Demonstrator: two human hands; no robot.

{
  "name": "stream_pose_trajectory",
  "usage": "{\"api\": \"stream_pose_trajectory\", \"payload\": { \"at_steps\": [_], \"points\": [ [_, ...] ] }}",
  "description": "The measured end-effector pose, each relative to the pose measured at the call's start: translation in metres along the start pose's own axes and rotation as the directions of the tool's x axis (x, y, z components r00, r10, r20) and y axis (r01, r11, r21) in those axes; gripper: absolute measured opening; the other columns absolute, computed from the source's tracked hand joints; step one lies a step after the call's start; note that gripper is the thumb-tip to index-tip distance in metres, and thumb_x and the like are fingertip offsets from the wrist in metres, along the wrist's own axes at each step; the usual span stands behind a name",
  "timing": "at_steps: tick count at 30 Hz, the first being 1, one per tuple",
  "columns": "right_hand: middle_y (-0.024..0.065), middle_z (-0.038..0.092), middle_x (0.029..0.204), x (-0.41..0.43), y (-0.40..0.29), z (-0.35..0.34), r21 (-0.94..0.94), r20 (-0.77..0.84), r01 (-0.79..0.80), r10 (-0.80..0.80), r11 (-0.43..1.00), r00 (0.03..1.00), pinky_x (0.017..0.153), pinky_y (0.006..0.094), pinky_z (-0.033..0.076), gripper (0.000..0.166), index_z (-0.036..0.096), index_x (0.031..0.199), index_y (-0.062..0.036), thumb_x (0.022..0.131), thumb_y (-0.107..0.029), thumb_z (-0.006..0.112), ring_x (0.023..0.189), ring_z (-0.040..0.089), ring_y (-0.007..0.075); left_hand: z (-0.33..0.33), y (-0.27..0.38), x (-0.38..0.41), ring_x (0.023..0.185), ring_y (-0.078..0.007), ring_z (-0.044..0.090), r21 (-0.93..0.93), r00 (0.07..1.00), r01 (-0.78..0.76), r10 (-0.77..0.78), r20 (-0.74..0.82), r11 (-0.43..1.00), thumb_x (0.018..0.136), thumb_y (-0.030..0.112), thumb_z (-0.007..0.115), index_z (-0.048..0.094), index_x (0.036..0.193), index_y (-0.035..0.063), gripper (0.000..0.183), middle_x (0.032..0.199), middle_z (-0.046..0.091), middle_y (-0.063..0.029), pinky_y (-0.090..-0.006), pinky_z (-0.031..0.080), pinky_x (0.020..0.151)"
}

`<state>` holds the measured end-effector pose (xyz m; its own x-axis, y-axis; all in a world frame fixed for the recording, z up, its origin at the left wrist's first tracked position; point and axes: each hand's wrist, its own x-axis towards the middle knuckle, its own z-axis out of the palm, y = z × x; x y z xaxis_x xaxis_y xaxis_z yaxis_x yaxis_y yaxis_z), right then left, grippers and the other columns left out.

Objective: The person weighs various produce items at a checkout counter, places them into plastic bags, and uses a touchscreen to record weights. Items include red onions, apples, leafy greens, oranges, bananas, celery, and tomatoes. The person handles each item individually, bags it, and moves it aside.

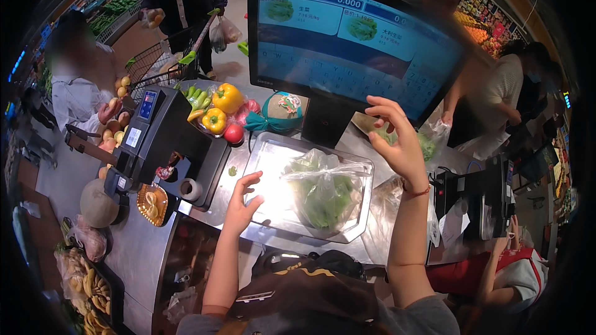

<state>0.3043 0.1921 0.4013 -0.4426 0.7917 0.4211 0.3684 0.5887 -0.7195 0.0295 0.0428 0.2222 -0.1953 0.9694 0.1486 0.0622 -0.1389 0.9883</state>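
Observation:
A knotted clear plastic bag of leafy green lettuce (323, 195) lies on the steel weighing tray (270, 149) in front of me. Just beyond the tray's left edge my left hand (247, 202) hovers with fingers apart, holding nothing. My right hand (393, 139), with a red cord bracelet at the wrist, is raised before the lower right part of the scale's touch screen (344, 46); its fingers are spread and it holds nothing. Whether a fingertip touches the glass cannot be told. The screen shows two pictures of lettuce and a keyboard.
Yellow bell peppers (228, 97), green peppers, a tomato (233, 134) and a teal-wrapped melon (284, 110) lie behind the tray. A black label printer (158, 139) stands left, near a pale melon (98, 202). People stand across the counter; a co-worker (507, 274) is at the right.

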Motion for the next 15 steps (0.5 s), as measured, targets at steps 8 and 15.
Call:
{"api": "stream_pose_trajectory", "payload": {
  "at_steps": [8, 15],
  "points": [
    [0.0033, 0.058, 0.120, 0.091, -0.020, 0.033, -0.602, -0.319, 0.191, -0.452, 0.775, 0.833, 0.063, 0.0281, 0.048, 0.024, 0.056, 0.092, -0.0043, 0.069, 0.001, 0.053, 0.068, 0.059, 0.0188, -0.015, -0.041, -0.093, 0.097, -0.0163, 0.057, -0.179, 0.913, 0.245, -0.289, -0.287, 0.953, 0.089, 0.002, 0.050, 0.048, 0.113, -0.0016, 0.024, 0.112, 0.057, -0.0129, -0.0284, 0.042, 0.088],
    [0.0069, 0.061, 0.095, -0.026, 0.013, 0.019, -0.202, -0.468, 0.088, -0.175, 0.975, 0.866, 0.051, 0.0247, 0.039, 0.018, 0.057, 0.084, -0.0023, 0.070, 0.005, 0.051, 0.055, 0.049, 0.0112, -0.017, -0.059, -0.132, 0.082, -0.0136, 0.059, -0.201, 0.875, 0.345, -0.391, -0.284, 0.917, 0.092, 0.009, 0.052, 0.051, 0.107, -0.0010, 0.018, 0.098, 0.063, -0.0110, -0.0253, 0.046, 0.078]
  ]
}}
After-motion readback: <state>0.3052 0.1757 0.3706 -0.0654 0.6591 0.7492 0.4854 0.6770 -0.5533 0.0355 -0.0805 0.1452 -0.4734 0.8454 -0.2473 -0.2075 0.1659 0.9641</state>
